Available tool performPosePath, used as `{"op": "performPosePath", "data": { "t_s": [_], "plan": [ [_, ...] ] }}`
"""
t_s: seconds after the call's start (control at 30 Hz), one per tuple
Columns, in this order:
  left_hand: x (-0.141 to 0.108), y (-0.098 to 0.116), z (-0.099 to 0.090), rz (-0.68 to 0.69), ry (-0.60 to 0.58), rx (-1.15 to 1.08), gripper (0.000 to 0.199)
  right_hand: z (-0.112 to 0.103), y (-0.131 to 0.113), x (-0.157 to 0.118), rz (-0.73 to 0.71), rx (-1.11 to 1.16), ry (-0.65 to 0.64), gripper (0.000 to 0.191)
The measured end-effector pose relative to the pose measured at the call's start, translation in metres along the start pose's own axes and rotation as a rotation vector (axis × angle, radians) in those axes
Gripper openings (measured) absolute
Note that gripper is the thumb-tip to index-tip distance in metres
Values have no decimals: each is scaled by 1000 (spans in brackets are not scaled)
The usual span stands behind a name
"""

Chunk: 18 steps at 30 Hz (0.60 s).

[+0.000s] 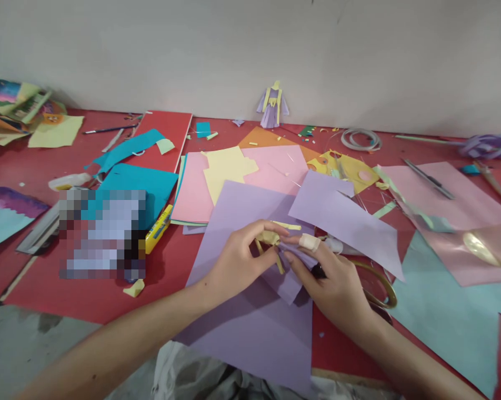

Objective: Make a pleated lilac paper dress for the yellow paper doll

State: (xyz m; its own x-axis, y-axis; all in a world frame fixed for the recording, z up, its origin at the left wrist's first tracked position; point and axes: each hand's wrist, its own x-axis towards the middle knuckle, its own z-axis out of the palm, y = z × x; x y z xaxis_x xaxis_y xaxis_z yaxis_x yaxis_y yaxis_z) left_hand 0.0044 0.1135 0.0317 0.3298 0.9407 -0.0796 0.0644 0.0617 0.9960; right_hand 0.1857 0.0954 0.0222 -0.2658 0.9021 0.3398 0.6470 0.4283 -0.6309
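My left hand pinches a small folded piece of yellow paper between thumb and forefinger. Close against it, my right hand has its thumb and forefinger on a folded purple paper piece joined to the yellow one. A light wrap covers one finger of my right hand. Both hands are over a large purple sheet at the table's front edge. A thin yellow strip lies just beyond my fingers. The contact between the two papers is partly hidden by my fingertips.
A purple and yellow paper figure leans on the wall. Scissors lie partly under my right hand. To the left are a yellow glue tube, a blurred-out object and a cutter. Pink sheets and a tweezer-like tool lie right.
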Motion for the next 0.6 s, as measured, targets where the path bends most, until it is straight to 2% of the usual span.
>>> {"op": "performPosePath", "data": {
  "t_s": [0.23, 0.47, 0.6],
  "plan": [
    [-1, 4, 4, -18, 52, 6, 23, -1, -1, -1, 17, -13, -46, 19],
    [-1, 2, 5, -17, -19, -14, 27, -3, 0, 0, 28, 26, -81, 18],
    [-1, 2, 7, 8, -1, 11, 25, -4, 1, -1, 52, 26, -96, 19]
  ]
}}
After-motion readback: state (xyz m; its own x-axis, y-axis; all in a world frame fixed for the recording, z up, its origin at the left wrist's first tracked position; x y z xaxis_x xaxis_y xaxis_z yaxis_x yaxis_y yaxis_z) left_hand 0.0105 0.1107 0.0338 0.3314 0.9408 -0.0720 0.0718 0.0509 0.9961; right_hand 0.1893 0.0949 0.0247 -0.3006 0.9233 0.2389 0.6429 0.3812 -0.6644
